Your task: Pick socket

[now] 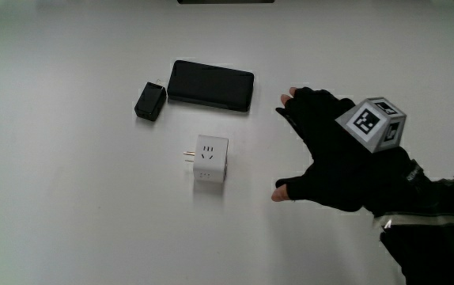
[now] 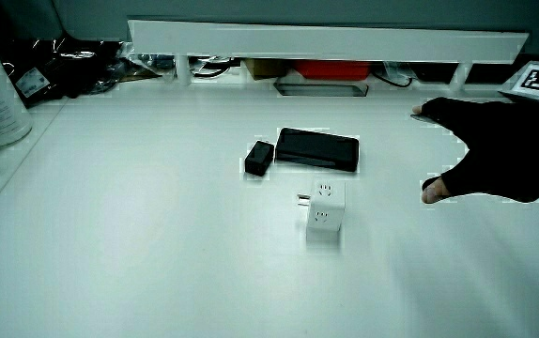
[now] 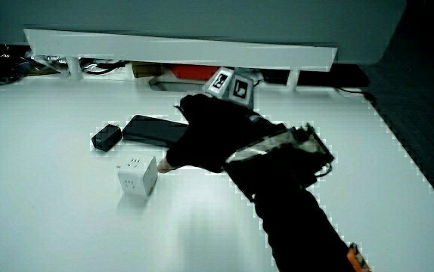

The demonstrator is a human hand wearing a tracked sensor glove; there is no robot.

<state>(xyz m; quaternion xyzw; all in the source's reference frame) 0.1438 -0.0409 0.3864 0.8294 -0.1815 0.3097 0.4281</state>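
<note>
The socket [image 1: 210,163] lies on the table [image 1: 69,206], nearer the person than the phone [image 1: 211,85] and charger [image 1: 150,100]. The hand [image 1: 339,150] hovers beside it, fingers spread, holding nothing.

Setting: a lab or test bench for recording hand motion. A plain white table [image 2: 138,244] is serving as the work surface, with a low white partition [image 2: 326,42] running along it at twelve o'clock. Cables and black clutter [image 2: 82,61] are lying by the partition at ten o'clock. The gloved hand [image 1: 334,150] is wearing a patterned tracking cube [image 1: 376,123]. Small electronics are lying out: a white socket [image 1: 210,162], a black phone [image 1: 211,85], a black adapter [image 1: 150,100].
</note>
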